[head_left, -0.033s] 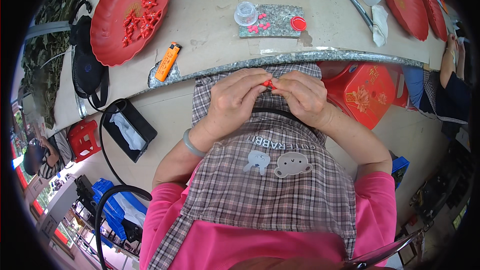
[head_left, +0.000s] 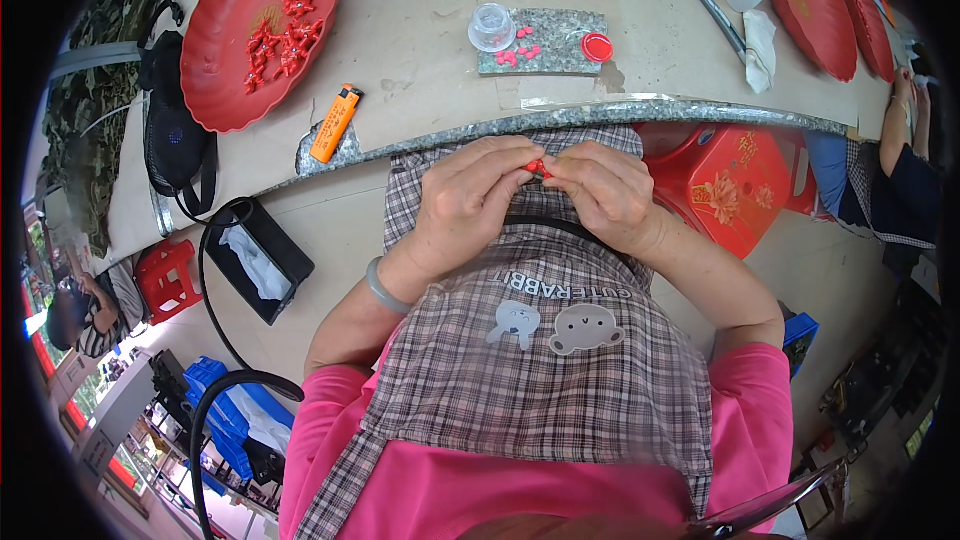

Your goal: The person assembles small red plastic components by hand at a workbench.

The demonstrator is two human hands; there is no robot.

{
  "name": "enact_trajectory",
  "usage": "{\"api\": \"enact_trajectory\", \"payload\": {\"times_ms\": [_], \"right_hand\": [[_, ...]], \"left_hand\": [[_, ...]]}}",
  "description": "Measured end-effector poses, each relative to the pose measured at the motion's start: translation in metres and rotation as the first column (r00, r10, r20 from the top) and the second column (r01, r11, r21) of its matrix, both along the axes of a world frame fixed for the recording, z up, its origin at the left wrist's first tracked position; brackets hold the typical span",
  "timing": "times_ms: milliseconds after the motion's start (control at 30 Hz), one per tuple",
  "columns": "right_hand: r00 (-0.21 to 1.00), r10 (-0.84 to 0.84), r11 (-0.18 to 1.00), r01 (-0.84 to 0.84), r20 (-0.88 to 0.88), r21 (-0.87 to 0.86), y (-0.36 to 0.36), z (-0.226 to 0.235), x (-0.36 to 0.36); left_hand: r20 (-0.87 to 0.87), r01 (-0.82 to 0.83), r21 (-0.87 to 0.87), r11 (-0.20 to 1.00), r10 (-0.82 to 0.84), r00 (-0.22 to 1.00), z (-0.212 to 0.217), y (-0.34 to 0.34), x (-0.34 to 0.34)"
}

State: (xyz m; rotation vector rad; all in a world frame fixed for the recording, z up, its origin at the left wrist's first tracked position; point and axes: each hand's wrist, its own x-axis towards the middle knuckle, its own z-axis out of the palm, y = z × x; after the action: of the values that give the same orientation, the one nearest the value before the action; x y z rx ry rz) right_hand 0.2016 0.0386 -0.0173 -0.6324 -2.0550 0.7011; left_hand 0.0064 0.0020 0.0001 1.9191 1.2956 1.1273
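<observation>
**Both hands pinch one small red piece over the lap**

The left hand (head_left: 465, 205) and right hand (head_left: 600, 190) meet just below the tabletop's (head_left: 420, 50) near edge, above a plaid apron (head_left: 540, 370). Fingertips of both are closed tight on a tiny red piece (head_left: 537, 169) — the work looks mid-step, a fine adjustment between thumbs. More red pieces lie in the red tray (head_left: 215, 90) at the far left corner and on a grey stone slab (head_left: 560, 50) mid-table, beside a clear cup (head_left: 492, 26). An orange lighter (head_left: 335, 123) sits near the edge. The next move likely calls for a steady, light grip — the piece is easily dropped.
</observation>
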Motion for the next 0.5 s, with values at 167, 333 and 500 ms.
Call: {"api": "enact_trajectory", "payload": {"times_ms": [167, 333, 500], "right_hand": [[1.0, -0.003, 1.0, 0.003, -0.004, 0.008, 0.0005, -0.0029, -0.0008], [1.0, -0.013, 1.0, 0.013, 0.018, -0.005, 0.0002, -0.0019, -0.0017], [1.0, -0.015, 1.0, 0.015, 0.004, -0.01, 0.0001, -0.0041, -0.0026]], "left_hand": [[0.015, -0.012, -0.03, 0.999, 0.013, 1.0, -0.0013, 0.0004, 0.0001], [0.032, -0.022, -0.05, 0.998, 0.024, 0.999, -0.0024, 0.0009, -0.0003], [0.024, -0.021, -0.049, 0.999, 0.022, 0.999, -0.0033, 0.0007, -0.0008]]}}
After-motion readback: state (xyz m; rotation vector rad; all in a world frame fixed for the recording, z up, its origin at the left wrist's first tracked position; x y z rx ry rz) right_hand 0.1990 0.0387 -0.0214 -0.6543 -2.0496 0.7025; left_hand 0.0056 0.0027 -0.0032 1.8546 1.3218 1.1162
